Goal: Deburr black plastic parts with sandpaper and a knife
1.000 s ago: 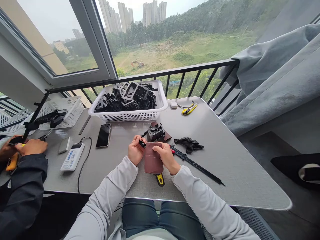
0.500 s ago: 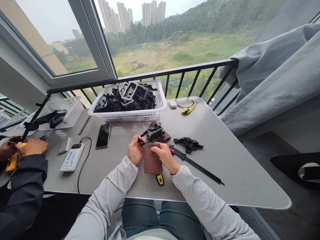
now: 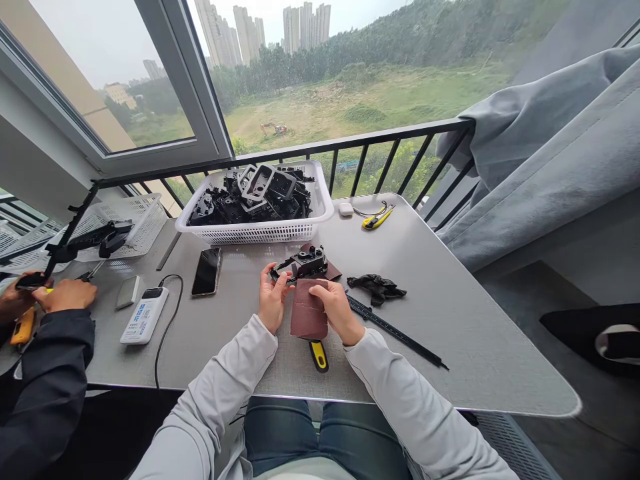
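My left hand has its fingers closed on a black plastic part at its near-left end. Right behind it is a dark, bulkier plastic housing; I cannot tell whether the two are one piece. My right hand pinches a reddish-brown sheet of sandpaper with a crease across it, thumb on top. The sheet's upper left edge lies close to my left fingertips. Below the sheet, a yellow-and-black handle shows on the table. More sandpaper lies by the housing.
Black calipers and a crumpled black glove lie to the right. A white basket of black parts stands behind. A yellow cutter, phone and power bank are around. Another person's hands work at left.
My left hand has turned more open-palmed, and the black part in it has swung up and left. The sandpaper in my right hand has shifted slightly up and to the right.
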Demonstrator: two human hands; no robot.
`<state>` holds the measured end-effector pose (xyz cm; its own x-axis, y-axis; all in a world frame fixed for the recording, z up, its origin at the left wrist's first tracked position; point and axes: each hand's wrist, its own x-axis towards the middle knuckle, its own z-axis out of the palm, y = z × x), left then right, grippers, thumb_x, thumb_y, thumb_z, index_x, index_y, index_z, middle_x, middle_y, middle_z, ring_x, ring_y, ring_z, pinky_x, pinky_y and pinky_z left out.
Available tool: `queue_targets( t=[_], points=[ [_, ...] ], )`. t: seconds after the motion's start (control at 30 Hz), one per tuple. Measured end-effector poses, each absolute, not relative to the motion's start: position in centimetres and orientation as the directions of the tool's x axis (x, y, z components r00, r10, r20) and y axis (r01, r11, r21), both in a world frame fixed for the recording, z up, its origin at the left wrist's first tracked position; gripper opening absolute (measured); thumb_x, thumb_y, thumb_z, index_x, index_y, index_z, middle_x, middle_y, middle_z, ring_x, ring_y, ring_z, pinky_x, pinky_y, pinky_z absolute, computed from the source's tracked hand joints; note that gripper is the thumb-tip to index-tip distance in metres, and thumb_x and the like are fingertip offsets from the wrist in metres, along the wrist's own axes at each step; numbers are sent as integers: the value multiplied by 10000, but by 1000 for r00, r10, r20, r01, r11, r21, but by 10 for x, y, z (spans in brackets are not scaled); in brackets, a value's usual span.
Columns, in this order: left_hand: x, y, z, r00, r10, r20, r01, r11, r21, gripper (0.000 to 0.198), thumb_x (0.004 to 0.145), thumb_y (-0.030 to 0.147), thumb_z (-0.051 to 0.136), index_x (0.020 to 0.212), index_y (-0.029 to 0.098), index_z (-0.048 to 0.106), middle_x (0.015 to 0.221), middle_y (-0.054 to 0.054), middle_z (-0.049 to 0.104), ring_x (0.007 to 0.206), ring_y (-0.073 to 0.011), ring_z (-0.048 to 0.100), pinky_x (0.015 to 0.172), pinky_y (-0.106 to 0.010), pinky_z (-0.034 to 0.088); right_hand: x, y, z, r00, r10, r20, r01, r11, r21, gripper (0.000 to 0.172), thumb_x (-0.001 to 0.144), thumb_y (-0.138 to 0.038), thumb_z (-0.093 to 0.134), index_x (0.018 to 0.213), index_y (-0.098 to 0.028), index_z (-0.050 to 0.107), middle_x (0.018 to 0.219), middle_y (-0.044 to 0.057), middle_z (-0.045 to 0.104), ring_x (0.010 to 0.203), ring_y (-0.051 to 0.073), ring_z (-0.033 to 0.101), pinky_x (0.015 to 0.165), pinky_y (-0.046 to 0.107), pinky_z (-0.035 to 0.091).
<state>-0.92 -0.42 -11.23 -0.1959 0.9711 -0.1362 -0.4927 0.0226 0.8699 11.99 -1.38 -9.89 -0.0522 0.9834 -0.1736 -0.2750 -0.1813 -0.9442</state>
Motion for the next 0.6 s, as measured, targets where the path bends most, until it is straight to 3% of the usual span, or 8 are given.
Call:
queue_targets(
  t=[0.1, 0.23, 0.3, 0.43, 0.6],
  points=[
    [-8, -2, -117, -301, 949, -95, -399, -34, 916, 457, 678, 477, 749, 1016, 233, 562, 844, -13, 668, 790, -142, 639, 546, -190, 467, 120, -14, -100, -60, 984, -169, -247, -179, -952, 155, 578, -328, 576, 551, -185, 522, 501, -43, 477, 505, 102, 361, 496, 248, 247],
    [-8, 1, -122, -349, 936, -48, -339, -78, 938, 415, 659, 565, 726, 756, 182, 602, 780, -23, 674, 558, -79, 541, 434, -178, 397, 120, -14, -100, -76, 983, -167, -242, -180, -953, 157, 585, -330, 569, 546, -189, 510, 495, -49, 459, 500, 98, 342, 497, 250, 235],
    [-9, 1, -122, -355, 934, -32, -327, -92, 940, 410, 629, 547, 757, 730, 177, 612, 739, -11, 671, 520, -62, 511, 465, -188, 435, 120, -14, -100, -79, 982, -173, -247, -188, -951, 158, 582, -332, 570, 548, -189, 511, 498, -49, 460, 501, 99, 343, 498, 250, 235],
    [-7, -1, -121, -340, 940, 21, -308, -132, 942, 393, 531, 440, 847, 749, 183, 643, 709, 10, 646, 671, -107, 609, 565, -206, 507, 119, -14, -99, -92, 980, -177, -266, -196, -944, 162, 566, -334, 578, 551, -183, 522, 510, -45, 473, 507, 100, 358, 501, 248, 249],
    [-7, -3, -122, -336, 941, 39, -272, -137, 953, 413, 620, 540, 773, 782, 173, 675, 741, -20, 685, 663, -120, 627, 606, -240, 528, 120, -15, -99, -94, 982, -162, -265, -182, -947, 154, 573, -330, 577, 559, -183, 533, 514, -41, 485, 512, 103, 374, 495, 245, 268]
  ],
)
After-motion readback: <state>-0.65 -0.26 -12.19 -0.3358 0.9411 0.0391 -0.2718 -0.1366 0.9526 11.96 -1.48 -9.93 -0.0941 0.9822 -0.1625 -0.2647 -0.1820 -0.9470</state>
